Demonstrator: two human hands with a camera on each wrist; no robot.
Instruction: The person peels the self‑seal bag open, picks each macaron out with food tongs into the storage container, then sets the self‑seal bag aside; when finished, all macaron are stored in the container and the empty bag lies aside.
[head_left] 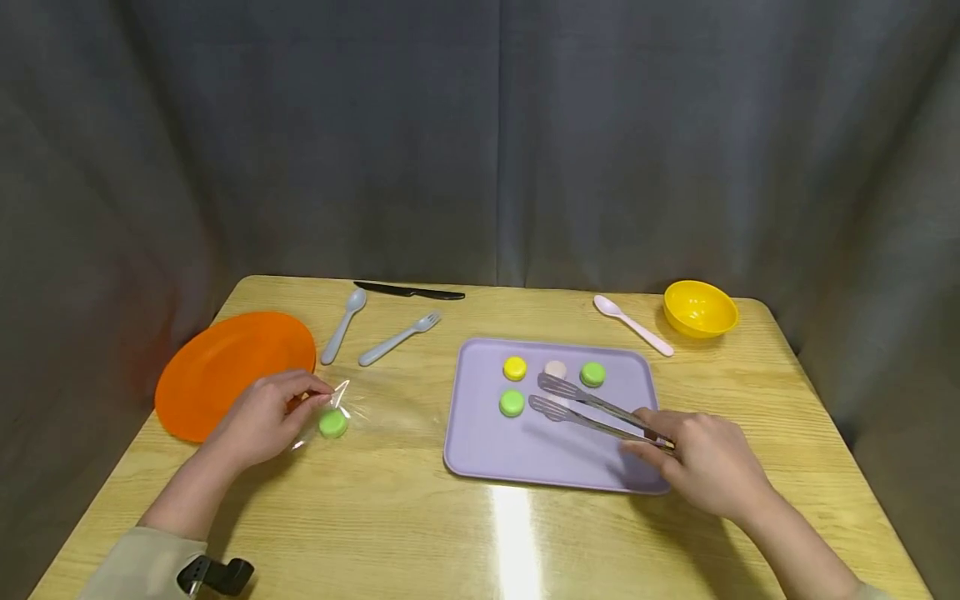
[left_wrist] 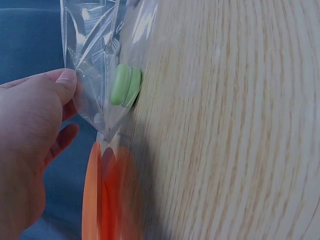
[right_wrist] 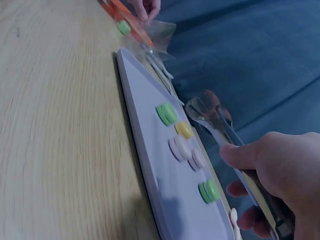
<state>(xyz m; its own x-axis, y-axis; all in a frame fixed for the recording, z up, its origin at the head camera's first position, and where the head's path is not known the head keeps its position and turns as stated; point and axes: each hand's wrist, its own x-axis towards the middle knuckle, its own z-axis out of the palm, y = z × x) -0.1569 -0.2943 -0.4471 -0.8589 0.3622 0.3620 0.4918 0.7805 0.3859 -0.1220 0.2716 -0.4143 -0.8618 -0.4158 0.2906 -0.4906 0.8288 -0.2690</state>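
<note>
My left hand (head_left: 262, 417) pinches the edge of a clear plastic bag (left_wrist: 90, 60) between thumb and fingers. Inside lies one green macaron (head_left: 333, 423), low in the bag near the tabletop. My right hand (head_left: 701, 458) grips metal tongs (head_left: 558, 386), their arms apart with nothing between the tips. They hover over a lavender tray (head_left: 480, 454). On it sit a yellow macaron (head_left: 514, 368), a green macaron (head_left: 512, 403), another green macaron (head_left: 592, 374) and two pale pink macarons (right_wrist: 181, 148). In the head view the tongs partly cover the pink ones.
An orange plate (head_left: 232, 358) stands beside my left hand. Behind the bag are a grey spoon (head_left: 345, 325), a grey fork (head_left: 397, 339) and a black knife (head_left: 408, 291). At the back right lie a pink spoon (head_left: 633, 325) and a yellow bowl (head_left: 701, 310).
</note>
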